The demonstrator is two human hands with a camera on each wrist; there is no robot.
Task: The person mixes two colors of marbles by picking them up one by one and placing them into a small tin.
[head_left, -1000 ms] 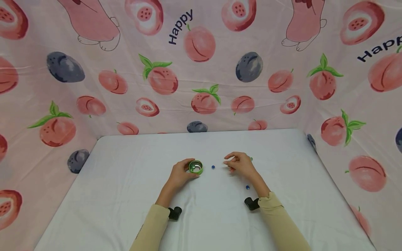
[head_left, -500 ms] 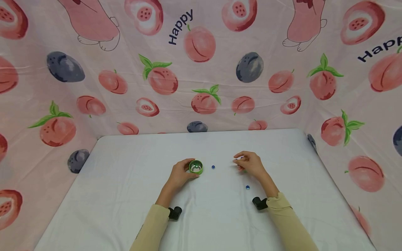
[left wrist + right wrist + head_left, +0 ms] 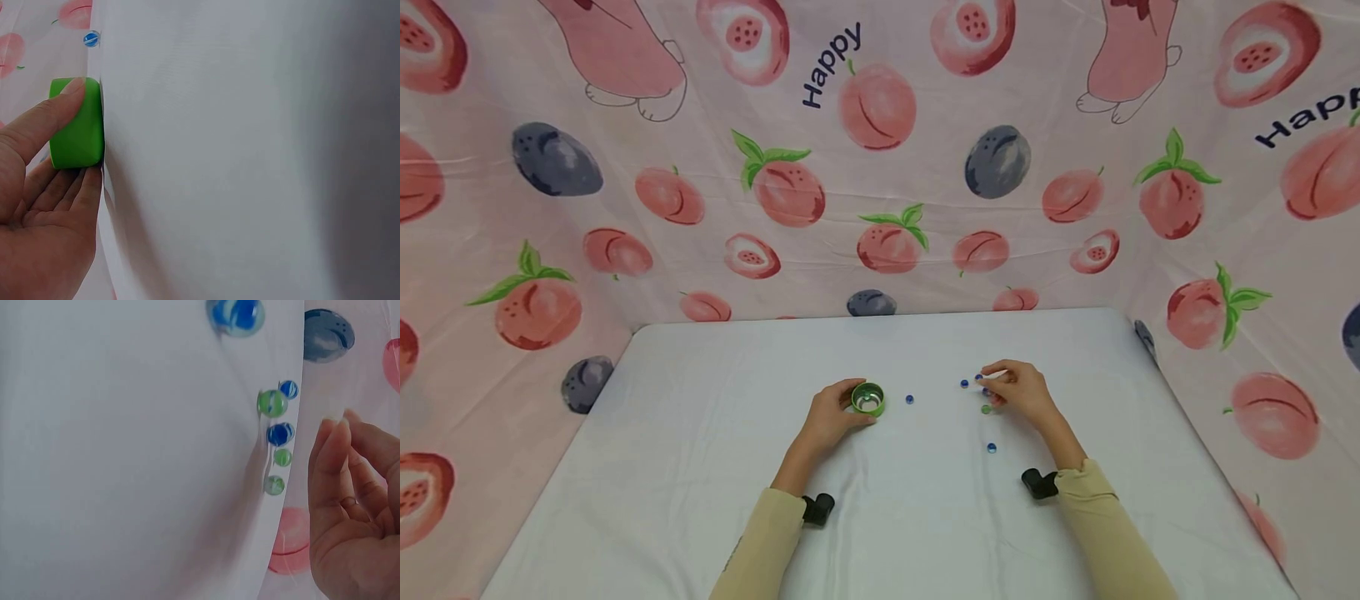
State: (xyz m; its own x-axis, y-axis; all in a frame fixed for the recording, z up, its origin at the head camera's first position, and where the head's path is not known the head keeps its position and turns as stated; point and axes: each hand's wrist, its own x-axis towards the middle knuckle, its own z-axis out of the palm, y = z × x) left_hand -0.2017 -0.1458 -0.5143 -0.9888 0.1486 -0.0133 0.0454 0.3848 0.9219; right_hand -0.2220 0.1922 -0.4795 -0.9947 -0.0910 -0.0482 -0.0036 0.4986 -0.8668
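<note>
Several clear glass marbles (image 3: pixel 964 384), swirled blue or green, lie to the right of the squat cup (image 3: pixel 858 411), bright green outside and shiny within. We see the left hand (image 3: pixel 831 414) gripping the cup; well right of it, the right hand (image 3: pixel 1026 394) bunches its fingertips near marbles, whether pinching one we cannot tell.

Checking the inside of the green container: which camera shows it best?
Head view: it looks down through the open top of the green container, showing its shiny inside, though small. The left wrist view shows it larger, but only from outside, with the left hand's thumb across it. The right wrist view doesn't show it.
</note>
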